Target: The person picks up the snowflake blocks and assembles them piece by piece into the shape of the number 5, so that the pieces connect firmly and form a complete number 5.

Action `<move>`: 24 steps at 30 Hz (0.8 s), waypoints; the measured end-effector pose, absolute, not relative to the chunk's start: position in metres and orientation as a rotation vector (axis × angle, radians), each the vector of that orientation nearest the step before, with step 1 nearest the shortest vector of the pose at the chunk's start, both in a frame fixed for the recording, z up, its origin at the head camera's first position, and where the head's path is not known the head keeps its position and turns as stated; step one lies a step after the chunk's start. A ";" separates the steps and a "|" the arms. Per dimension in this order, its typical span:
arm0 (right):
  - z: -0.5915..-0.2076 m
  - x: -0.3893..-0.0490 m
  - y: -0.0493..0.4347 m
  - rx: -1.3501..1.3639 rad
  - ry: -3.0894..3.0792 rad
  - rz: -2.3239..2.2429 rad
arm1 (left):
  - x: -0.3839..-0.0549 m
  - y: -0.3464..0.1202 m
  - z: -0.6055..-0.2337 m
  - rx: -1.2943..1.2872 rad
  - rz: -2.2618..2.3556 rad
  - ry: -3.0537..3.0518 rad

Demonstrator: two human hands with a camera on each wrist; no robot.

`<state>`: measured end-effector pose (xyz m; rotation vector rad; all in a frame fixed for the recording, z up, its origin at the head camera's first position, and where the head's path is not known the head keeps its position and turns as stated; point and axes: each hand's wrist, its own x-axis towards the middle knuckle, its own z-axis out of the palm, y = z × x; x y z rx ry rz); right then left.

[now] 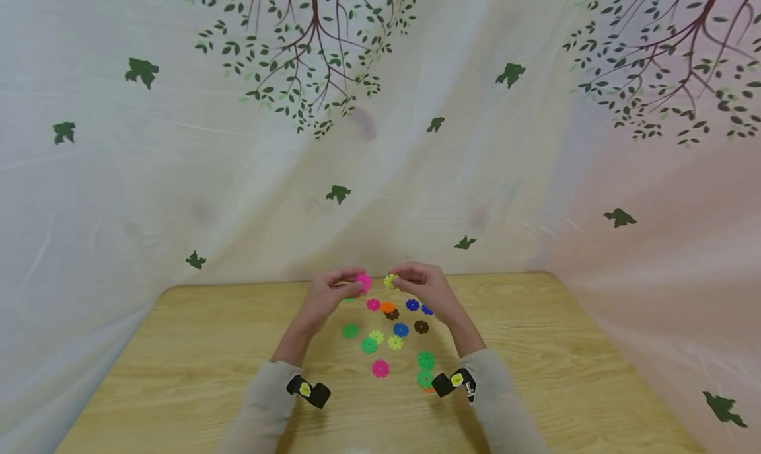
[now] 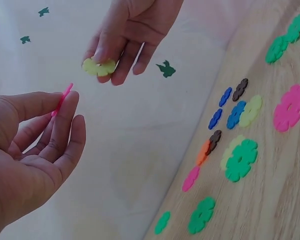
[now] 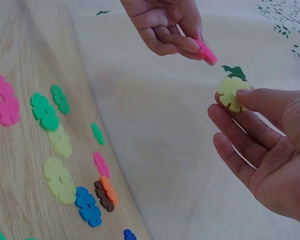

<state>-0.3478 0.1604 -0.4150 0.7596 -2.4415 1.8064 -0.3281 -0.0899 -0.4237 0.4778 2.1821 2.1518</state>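
Between thumb and fingertips, my left hand pinches a pink notched plastic disc, a flower-shaped interlocking piece. My right hand pinches a yellow notched disc the same way. Both hands are raised over the far part of the table, with a small gap between the two discs. In the left wrist view the pink disc is seen edge-on, while the yellow disc lies flat against the right fingers. The right wrist view has the yellow disc face-on under the thumb.
Loose discs lie on the wooden table below the hands: a pink one, a blue one, an orange one overlapping a brown one, and several green and yellow ones. A pale curtain hangs behind the far edge.
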 end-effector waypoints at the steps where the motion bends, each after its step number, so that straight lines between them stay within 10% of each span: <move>1: -0.415 -0.347 0.159 0.758 -2.435 1.811 | -0.327 -0.089 -0.424 0.471 2.155 2.180; 24: -0.417 -0.336 0.135 0.721 -2.382 1.713 | -0.324 -0.079 -0.426 0.371 2.253 2.148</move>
